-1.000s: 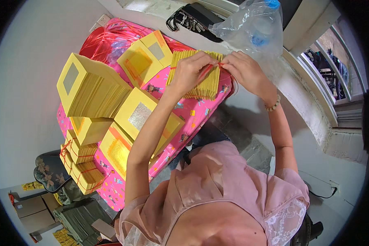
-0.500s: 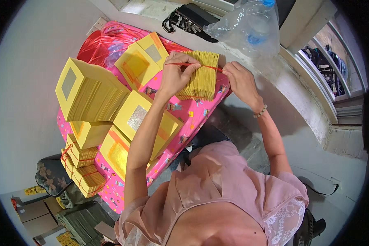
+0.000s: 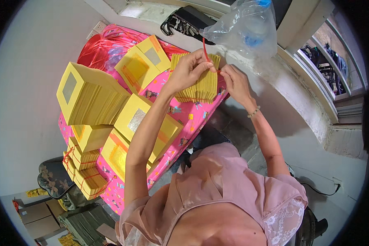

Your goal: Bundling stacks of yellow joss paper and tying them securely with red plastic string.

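Note:
A bundle of yellow folded papers (image 3: 199, 89) lies at the table's far right corner, with a red string across its lower part. My left hand (image 3: 189, 70) rests over the top of this bundle, its thumb and fingers pinching a red string (image 3: 205, 49) whose loose end sticks up past the fingertips. At the bundle's right edge, my right hand (image 3: 237, 84) has its fingers closed on another part of the same string. Only a short stretch of red shows between the two hands. The exact shape of the string under my left fingers is hidden.
Tall yellow paper stacks (image 3: 96, 98) stand left of my left forearm, and red-tied bundles (image 3: 86, 176) sit at the pink table cover's (image 3: 172, 158) left edge. Red string heaps (image 3: 95, 51) lie far left. On the ledge are a black bag (image 3: 192, 18) and a clear plastic bag (image 3: 250, 30).
My left hand has shifted right, closer to my right hand. The string's loose end, which pointed left before, now stands up above my left fingers.

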Demonstrator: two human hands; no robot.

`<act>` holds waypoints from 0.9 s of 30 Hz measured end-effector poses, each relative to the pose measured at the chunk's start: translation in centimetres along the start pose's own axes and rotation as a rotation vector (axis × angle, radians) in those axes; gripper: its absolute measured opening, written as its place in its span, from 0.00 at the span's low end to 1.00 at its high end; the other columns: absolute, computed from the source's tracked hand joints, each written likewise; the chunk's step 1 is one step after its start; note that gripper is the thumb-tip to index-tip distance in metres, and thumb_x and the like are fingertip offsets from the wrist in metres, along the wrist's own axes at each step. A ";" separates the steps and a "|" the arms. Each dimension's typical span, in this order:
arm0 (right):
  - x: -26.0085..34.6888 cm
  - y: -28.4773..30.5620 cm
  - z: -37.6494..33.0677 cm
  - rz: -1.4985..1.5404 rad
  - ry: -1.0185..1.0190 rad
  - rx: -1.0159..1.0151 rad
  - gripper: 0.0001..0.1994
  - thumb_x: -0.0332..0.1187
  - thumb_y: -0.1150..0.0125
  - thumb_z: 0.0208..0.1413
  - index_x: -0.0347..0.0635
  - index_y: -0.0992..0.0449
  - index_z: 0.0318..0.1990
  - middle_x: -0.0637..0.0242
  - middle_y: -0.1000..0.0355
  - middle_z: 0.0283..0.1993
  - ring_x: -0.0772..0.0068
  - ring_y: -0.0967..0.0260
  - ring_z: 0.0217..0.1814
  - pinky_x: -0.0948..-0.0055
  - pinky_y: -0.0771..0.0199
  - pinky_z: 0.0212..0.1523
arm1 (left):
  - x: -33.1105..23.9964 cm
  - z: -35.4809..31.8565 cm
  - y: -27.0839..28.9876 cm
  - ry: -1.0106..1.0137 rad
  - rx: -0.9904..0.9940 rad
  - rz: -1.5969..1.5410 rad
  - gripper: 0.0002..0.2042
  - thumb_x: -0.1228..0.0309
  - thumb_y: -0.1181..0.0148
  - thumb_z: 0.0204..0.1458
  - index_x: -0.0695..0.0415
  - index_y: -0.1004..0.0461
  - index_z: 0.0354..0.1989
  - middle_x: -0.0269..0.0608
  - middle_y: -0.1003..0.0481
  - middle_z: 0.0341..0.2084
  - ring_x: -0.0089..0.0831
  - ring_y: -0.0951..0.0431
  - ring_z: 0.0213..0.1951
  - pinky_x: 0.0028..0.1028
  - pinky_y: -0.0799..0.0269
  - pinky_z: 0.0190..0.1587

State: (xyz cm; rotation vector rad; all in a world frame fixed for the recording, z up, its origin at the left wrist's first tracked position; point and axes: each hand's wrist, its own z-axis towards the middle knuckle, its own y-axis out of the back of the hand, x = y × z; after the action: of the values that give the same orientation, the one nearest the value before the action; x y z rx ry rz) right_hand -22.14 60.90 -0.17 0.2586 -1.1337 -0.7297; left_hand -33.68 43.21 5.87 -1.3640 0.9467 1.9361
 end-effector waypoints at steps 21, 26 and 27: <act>0.6 -0.1 0.4 -0.197 0.194 -0.089 0.04 0.28 0.44 0.58 0.38 0.28 0.35 0.57 0.32 0.31 0.52 0.31 0.35 0.60 0.32 0.36 | -0.6 -1.2 1.1 0.029 -0.080 -0.050 0.04 0.76 0.43 0.61 0.62 0.29 0.34 0.33 0.24 0.26 0.16 0.25 0.32 0.21 0.29 0.40; 2.3 2.4 0.8 -0.394 0.357 -0.166 0.02 0.28 0.41 0.56 0.41 0.26 0.35 0.61 0.33 0.31 0.56 0.32 0.35 0.61 0.32 0.37 | -1.0 0.3 1.6 0.107 0.032 0.083 0.05 0.74 0.38 0.57 0.63 0.26 0.34 0.33 0.22 0.24 0.15 0.26 0.28 0.20 0.30 0.34; 2.7 2.6 1.0 -0.426 0.421 -0.188 0.02 0.28 0.40 0.54 0.43 0.25 0.35 0.63 0.33 0.31 0.57 0.32 0.35 0.62 0.32 0.37 | -1.2 0.6 1.7 0.092 0.035 0.078 0.05 0.74 0.38 0.57 0.63 0.26 0.34 0.33 0.22 0.24 0.15 0.26 0.28 0.20 0.30 0.34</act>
State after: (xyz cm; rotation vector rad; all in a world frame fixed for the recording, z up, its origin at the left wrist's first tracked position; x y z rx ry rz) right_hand -21.37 61.25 3.67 0.4775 -0.6069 -1.0925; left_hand -35.02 42.67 7.48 -1.4256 1.0869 1.9191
